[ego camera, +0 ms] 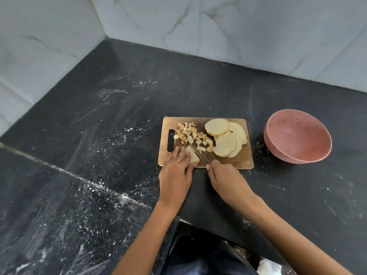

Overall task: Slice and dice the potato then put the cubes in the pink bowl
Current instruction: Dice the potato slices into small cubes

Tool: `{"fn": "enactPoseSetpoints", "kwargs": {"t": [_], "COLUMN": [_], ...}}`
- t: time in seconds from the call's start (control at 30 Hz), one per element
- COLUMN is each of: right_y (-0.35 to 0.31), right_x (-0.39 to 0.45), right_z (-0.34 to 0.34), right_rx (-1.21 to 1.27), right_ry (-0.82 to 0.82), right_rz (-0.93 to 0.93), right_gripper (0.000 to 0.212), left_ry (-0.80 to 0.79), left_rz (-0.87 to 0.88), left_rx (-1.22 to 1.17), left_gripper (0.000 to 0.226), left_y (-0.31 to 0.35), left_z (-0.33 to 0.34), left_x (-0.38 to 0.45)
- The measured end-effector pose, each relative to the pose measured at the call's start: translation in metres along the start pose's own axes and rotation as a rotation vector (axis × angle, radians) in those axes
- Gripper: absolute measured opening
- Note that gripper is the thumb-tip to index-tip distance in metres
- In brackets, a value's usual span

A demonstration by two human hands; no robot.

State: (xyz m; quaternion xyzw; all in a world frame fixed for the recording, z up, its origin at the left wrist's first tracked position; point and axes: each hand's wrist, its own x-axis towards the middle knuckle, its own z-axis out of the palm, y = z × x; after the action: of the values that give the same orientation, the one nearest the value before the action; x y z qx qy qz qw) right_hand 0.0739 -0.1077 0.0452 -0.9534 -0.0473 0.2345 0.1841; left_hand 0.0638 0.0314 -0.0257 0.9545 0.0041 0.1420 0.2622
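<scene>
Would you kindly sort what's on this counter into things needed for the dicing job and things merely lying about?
In use: knife, potato piece under the left hand, right hand, potato slices, cubes, chopping board, pink bowl.

Lying about: only white specks and smears on the black counter.

Left hand [175,171] flat, right hand [226,180] seemingly gripping.

pink bowl [297,155], black speckled counter [119,126], white marbled tiles [258,26]

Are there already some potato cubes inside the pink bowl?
No, the pink bowl shows only its bare inside, and the potato cubes lie on the cutting board.
</scene>
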Motion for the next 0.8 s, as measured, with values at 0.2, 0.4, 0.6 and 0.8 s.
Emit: {"fn": "enactPoseSetpoints", "kwargs": {"t": [0.2,0.4,0.6,0.8], "right_y": [0.004,-0.003,-0.011,-0.02], "right_x": [0.008,0.008,0.009,0.012], "right_z": [0.0,-0.001,0.0,0.004], "right_rx": [-0.033,-0.013,-0.062,-0.147], "right_ry": [0.015,0.053,0.017,-0.045], "right_rz": [0.059,-0.018,-0.024,0.016], "right_gripper": [0.027,0.029,0.027,0.011], "left_ry": [0.027,0.031,0.046,0.067], "left_rz": [0.017,0.017,0.002,-0.011], "left_rx": [0.009,0.028,0.008,-0.021], "left_gripper": [0.029,0.032,0.034,0.031], "left_y": [0.001,0.004,0.007,0.007], "left_z": [0.005,0.009,0.012,0.013], "left_x": [0.001,0.001,0.0,0.001]}}
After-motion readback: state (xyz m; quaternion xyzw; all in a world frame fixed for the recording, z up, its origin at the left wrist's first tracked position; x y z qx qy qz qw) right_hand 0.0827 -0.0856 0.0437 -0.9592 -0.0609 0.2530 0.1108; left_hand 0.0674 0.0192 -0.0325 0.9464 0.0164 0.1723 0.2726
